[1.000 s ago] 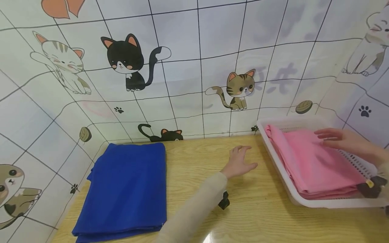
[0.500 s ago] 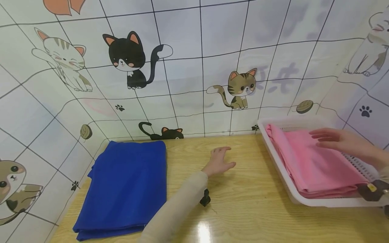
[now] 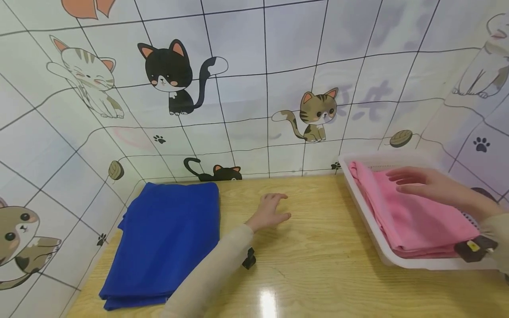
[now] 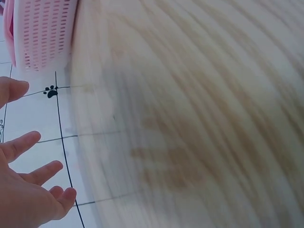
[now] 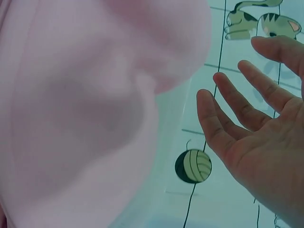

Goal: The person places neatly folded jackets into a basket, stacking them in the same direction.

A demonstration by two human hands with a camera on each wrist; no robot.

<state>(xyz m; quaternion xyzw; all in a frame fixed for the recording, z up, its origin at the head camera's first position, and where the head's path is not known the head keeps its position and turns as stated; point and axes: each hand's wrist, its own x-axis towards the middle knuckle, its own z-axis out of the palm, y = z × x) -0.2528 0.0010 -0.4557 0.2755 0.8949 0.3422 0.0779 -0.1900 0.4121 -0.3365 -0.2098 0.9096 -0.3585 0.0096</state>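
Pink folded cloth (image 3: 425, 225) lies inside the white basket (image 3: 421, 263), whose walls probably keep the folds together. Your right hand (image 3: 431, 185) hovers over that cloth, fingers parted and holding nothing. Your left hand (image 3: 267, 213), fingers spread wide and likewise unloaded, hangs above the surface (image 3: 318, 269) left of the basket. Farther left of it lies the folded blue cloth (image 3: 167, 238), apparently to keep the colours separate.

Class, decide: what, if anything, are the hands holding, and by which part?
Nothing is held: the left hand hovers over the wood-grain table, and the right hand over the folded pink cloth in the white basket.
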